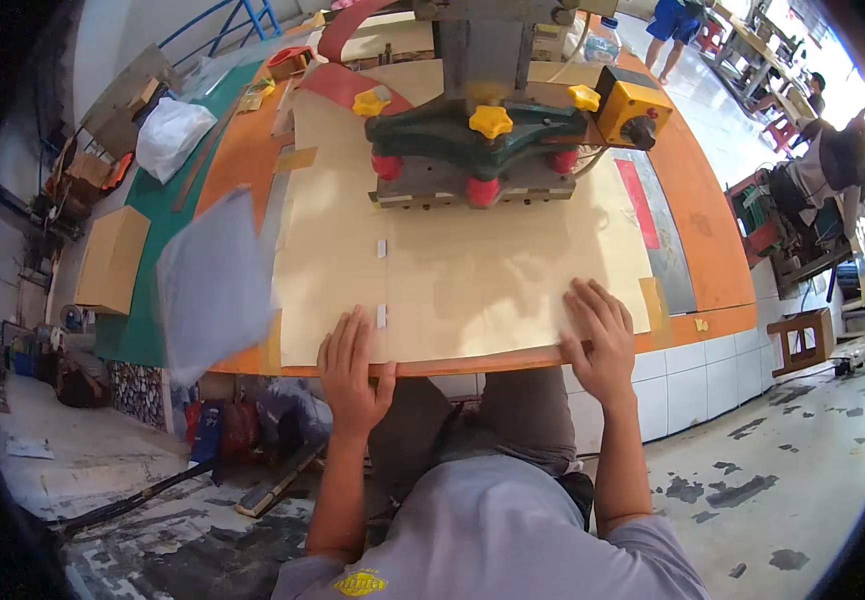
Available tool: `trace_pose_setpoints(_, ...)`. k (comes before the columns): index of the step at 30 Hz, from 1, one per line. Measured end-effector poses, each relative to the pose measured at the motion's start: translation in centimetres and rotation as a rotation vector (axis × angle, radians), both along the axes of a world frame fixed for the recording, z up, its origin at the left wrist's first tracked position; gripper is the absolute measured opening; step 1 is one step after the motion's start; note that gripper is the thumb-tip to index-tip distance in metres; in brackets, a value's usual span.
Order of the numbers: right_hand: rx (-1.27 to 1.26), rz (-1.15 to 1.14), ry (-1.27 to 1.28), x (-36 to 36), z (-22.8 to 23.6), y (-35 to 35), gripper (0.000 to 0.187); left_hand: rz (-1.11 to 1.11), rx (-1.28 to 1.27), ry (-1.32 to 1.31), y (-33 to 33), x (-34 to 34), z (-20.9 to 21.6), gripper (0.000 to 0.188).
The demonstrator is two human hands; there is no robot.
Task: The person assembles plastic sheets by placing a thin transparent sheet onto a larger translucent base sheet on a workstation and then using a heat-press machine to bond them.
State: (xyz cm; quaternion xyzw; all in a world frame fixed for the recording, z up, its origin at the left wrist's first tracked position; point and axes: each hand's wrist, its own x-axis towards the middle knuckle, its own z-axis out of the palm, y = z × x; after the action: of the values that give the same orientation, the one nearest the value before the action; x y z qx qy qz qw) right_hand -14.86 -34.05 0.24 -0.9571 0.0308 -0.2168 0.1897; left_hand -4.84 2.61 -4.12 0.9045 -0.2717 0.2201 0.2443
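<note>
My left hand [355, 370] lies on the near edge of a wide cream board [473, 290], fingers stretched out, holding nothing. Farther right along that same edge rests my right hand [601, 340], its fingers laid flat and its thumb apart. Two small white strips are on the board: one [382, 316] beside my left fingers, the other [382, 248] farther back. Over the far part of the board stands a dark green press head [483, 135] with yellow star knobs and red feet above a metal plate. Left of my left hand is a motion-blurred pale grey sheet [215, 285].
A yellow switch box [635, 108] juts from the press's right side. Orange table surface [708, 220] borders the board. On the green mat [178, 215] at left are a white plastic bag [173, 135] and a brown carton [113, 262]. Other people are at the far right.
</note>
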Motion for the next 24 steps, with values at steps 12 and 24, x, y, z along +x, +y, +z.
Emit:
trace_pose_setpoints(12,-0.064,0.133,-0.010,-0.8,-0.2,-0.1,0.067,0.203,-0.045,-0.401,0.4,-0.4,-9.0,0.063)
trace_pose_setpoints(24,-0.045,0.081,-0.211,-0.5,-2.5,-0.3,0.049,0.218,-0.085,-0.411,0.2,-0.2,-9.0,0.059)
